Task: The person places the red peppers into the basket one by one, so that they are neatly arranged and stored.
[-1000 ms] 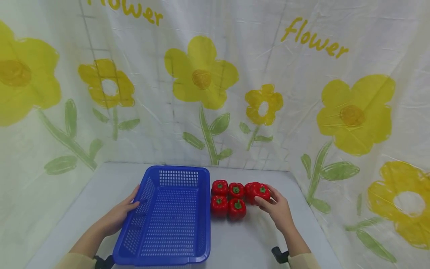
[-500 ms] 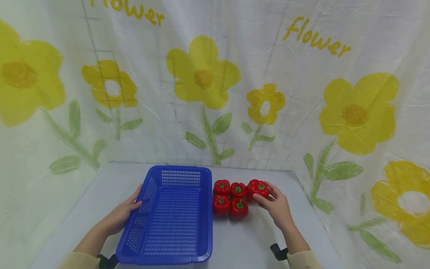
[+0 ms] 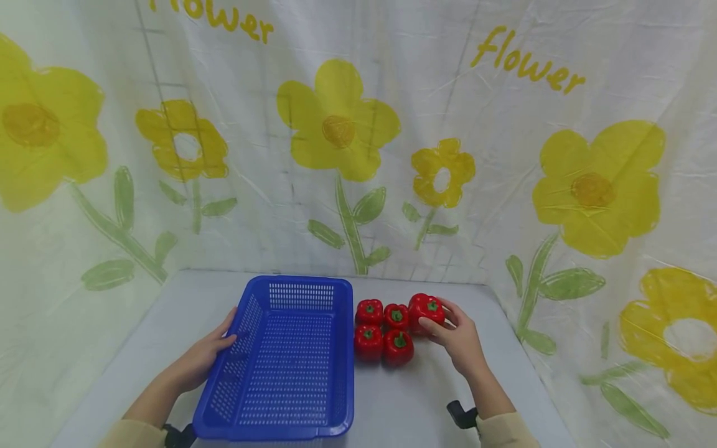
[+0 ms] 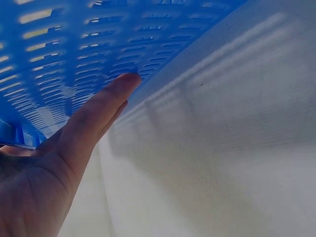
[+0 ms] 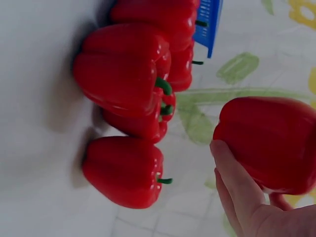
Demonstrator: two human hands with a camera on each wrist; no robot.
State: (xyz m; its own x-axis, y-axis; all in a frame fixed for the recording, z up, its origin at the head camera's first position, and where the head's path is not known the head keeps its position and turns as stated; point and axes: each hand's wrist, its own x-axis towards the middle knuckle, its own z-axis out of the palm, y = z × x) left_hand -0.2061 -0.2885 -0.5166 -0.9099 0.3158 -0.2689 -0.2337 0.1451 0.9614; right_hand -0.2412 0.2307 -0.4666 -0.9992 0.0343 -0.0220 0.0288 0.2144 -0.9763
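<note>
A blue perforated plastic basket [image 3: 348, 354] stands at the middle left of the table in the head view. My left hand [image 3: 198, 361] holds its left side, thumb over the rim and fingers along the outer wall [image 4: 74, 64]. My right hand [image 3: 460, 342] grips a red bell pepper [image 3: 424, 310] between thumb and fingers. The right wrist view shows that held pepper [image 5: 269, 143] raised clear of the others. Several more red bell peppers [image 3: 398, 348] with green stems stand bunched to the right of the basket. One of them, a standing pepper [image 5: 123, 170], is hidden behind the held one from the head.
A white table [image 3: 392, 404] carries everything. Behind it and along both sides hangs a white curtain [image 3: 358, 249] printed with yellow flowers. The basket's right wall is close against the bunched peppers.
My right hand has raised the bell pepper and carried it slightly left, over the others. The left hand keeps its hold on the basket, which stays put while the head view shifts a little.
</note>
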